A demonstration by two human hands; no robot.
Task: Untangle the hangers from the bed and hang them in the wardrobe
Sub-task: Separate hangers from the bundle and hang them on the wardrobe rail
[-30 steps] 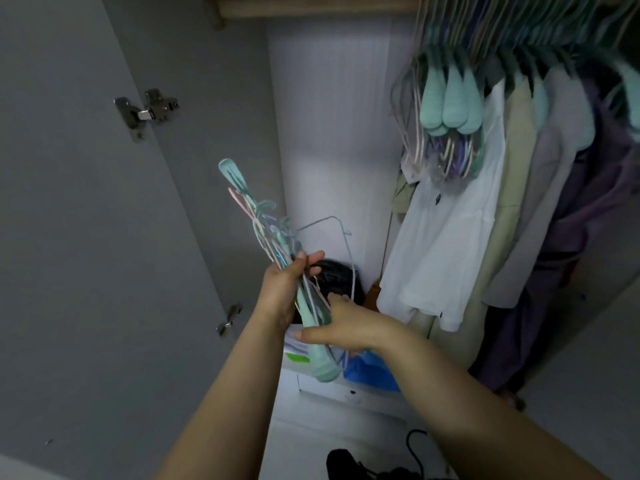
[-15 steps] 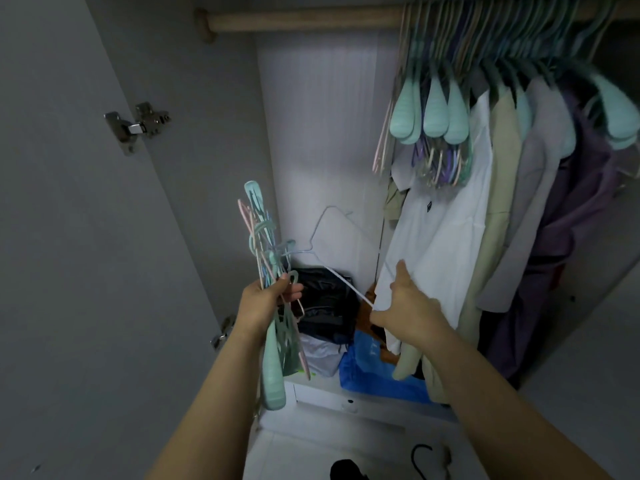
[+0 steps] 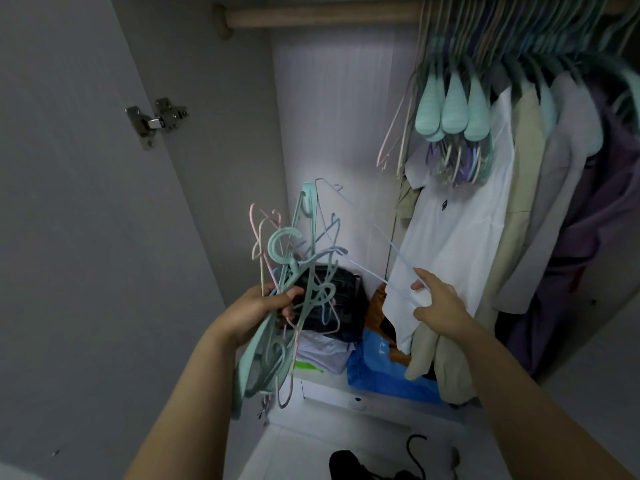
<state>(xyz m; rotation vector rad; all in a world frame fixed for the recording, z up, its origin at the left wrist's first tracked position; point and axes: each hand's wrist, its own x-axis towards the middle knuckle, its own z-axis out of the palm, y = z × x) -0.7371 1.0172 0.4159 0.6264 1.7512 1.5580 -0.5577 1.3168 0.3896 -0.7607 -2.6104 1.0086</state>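
The tangled bundle of mint-green, pink and pale blue plastic hangers [image 3: 287, 299] sits in the left hand [image 3: 258, 311], whose fingers wrap round its middle, in front of the open wardrobe, low and towards its left wall. One thin pale blue wire hanger [image 3: 372, 247] is being drawn out of that bundle: the right hand [image 3: 438, 301] pinches its lower end between thumb and fingers, close against the hem of the white short-sleeved shirt [image 3: 457, 230], while its hook end still lies beside the top of the bundle.

Compared with a second ago, the hands have separated. Then the right hand was pressed against the bundle just under the left; half a second ago it had pulled the wire hanger out to the right, and now the gap is wider and the view has tilted up, showing more of the round wooden rail [image 3: 322, 17] at the top edge of the wardrobe. By my reading, this hanger is nearly free, though whether its hook is clear of the others cannot be told.

The rail's left stretch is bare; its right stretch carries a crowd of mint-green padded hangers [image 3: 453, 109] and clothes. Folded things and a blue bag [image 3: 381, 372] lie on the wardrobe floor.
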